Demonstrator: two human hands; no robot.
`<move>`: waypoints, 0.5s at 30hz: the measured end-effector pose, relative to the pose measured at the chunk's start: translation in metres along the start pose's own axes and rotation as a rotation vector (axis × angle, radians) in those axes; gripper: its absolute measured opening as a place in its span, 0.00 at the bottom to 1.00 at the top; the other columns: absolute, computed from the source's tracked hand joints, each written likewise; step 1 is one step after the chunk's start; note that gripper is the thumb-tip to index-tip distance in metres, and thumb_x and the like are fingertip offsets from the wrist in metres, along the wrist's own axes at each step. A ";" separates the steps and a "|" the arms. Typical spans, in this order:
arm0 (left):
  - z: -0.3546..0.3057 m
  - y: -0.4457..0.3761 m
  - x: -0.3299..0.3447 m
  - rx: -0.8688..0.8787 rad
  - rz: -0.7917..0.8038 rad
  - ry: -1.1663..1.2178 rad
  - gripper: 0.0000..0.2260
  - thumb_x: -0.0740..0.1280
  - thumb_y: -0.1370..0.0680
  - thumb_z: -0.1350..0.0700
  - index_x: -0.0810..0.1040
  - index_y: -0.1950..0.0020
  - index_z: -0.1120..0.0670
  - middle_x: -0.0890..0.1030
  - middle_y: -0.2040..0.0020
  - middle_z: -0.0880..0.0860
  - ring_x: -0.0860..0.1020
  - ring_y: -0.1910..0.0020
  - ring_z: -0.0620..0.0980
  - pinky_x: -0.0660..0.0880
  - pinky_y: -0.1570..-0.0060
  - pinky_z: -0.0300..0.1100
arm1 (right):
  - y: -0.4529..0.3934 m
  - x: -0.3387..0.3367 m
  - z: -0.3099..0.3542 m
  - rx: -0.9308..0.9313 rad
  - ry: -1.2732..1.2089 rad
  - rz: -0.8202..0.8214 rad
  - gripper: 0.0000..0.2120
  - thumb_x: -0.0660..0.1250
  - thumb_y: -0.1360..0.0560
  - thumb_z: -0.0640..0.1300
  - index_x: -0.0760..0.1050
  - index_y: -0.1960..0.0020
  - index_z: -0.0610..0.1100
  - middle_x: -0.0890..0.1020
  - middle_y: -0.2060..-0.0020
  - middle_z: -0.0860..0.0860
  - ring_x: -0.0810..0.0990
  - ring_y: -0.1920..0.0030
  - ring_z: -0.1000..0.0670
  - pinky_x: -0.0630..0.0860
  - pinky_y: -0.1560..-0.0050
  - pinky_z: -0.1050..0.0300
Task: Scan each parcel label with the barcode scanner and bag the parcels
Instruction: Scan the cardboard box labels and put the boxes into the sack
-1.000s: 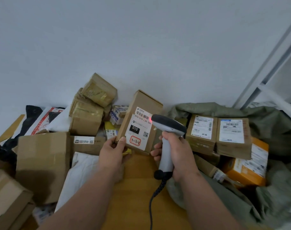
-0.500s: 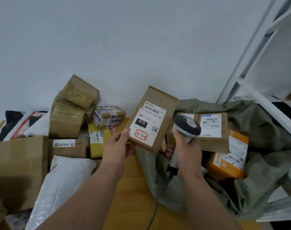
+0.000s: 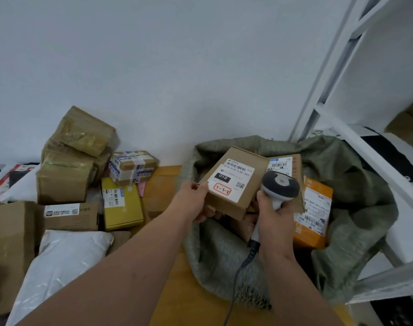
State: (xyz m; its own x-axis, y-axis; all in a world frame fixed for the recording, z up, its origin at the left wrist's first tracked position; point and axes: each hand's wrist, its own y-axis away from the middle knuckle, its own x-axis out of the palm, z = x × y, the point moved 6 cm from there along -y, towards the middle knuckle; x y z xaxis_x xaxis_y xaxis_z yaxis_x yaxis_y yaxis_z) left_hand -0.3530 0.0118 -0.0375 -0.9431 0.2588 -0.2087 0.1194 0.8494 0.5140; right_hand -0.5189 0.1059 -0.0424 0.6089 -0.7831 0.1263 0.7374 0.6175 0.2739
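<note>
The left hand (image 3: 193, 200) grips a brown box (image 3: 236, 182) by its near left corner, fingers curled under it and thumb on the top edge, and holds it tilted over the open mouth of a green sack (image 3: 356, 201). The box's white label (image 3: 231, 178) faces up; it carries a barcode, a black patch reading 010, a QR code and a red-ringed handwritten 3-3-8.

The right hand (image 3: 274, 217) is wrapped round the handle of a grey scanner (image 3: 280, 187), just right of the box. The scanner's head stands upright beside the label, and its coiled cable (image 3: 242, 267) hangs down over the sack's near edge.

Inside the sack, behind the box, lies another brown parcel (image 3: 286, 164) with a white label. To the right of the scanner an orange parcel (image 3: 315, 212) sits deeper in the sack, its label facing up.

The sack rests on a wooden table (image 3: 191, 300) and against a white shelf frame (image 3: 377, 161) to its right.

Left of the box, well apart, more parcels are heaped against the wall: a yellow box (image 3: 122, 205) flat on the table, a small taped box (image 3: 132, 167) behind the yellow one, and tape-wrapped brown boxes (image 3: 71, 158) stacked further left. A white mailer (image 3: 59, 260) lies nearest the camera on that side, beside a large carton (image 3: 10, 245) at the left edge.
</note>
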 end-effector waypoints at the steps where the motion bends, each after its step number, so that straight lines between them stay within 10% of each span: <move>1: -0.002 -0.003 0.005 -0.031 0.016 -0.005 0.10 0.59 0.17 0.48 0.67 0.37 0.49 0.81 0.49 0.56 0.84 0.57 0.53 0.80 0.62 0.44 | -0.004 -0.001 0.000 -0.004 -0.003 -0.008 0.15 0.68 0.22 0.50 0.71 0.37 0.52 0.84 0.51 0.49 0.85 0.61 0.51 0.79 0.63 0.55; 4: -0.006 -0.012 0.016 -0.103 0.048 0.074 0.11 0.59 0.17 0.54 0.71 0.35 0.54 0.79 0.45 0.60 0.81 0.56 0.54 0.80 0.66 0.43 | -0.017 -0.001 0.003 -0.050 0.012 -0.022 0.11 0.68 0.21 0.49 0.72 0.40 0.54 0.85 0.51 0.50 0.85 0.59 0.49 0.79 0.63 0.54; 9: -0.011 -0.022 0.031 -0.101 0.083 0.368 0.26 0.60 0.19 0.65 0.60 0.22 0.50 0.80 0.49 0.54 0.81 0.52 0.51 0.78 0.42 0.52 | -0.029 0.011 0.005 -0.075 0.000 0.034 0.16 0.69 0.22 0.48 0.72 0.36 0.49 0.84 0.50 0.52 0.86 0.50 0.48 0.84 0.54 0.52; 15: -0.013 -0.034 0.026 0.030 0.044 0.303 0.23 0.61 0.19 0.64 0.65 0.25 0.49 0.76 0.35 0.56 0.78 0.51 0.48 0.78 0.50 0.48 | -0.031 0.024 0.000 -0.054 0.032 0.134 0.16 0.68 0.21 0.48 0.71 0.35 0.52 0.84 0.47 0.52 0.86 0.53 0.50 0.83 0.57 0.55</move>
State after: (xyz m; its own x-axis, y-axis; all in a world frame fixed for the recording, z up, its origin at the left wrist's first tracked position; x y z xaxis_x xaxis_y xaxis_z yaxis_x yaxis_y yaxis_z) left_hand -0.3858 -0.0163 -0.0495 -0.9859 0.1505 0.0733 0.1670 0.8548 0.4914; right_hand -0.5268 0.0683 -0.0480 0.7116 -0.6910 0.1273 0.6627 0.7202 0.2050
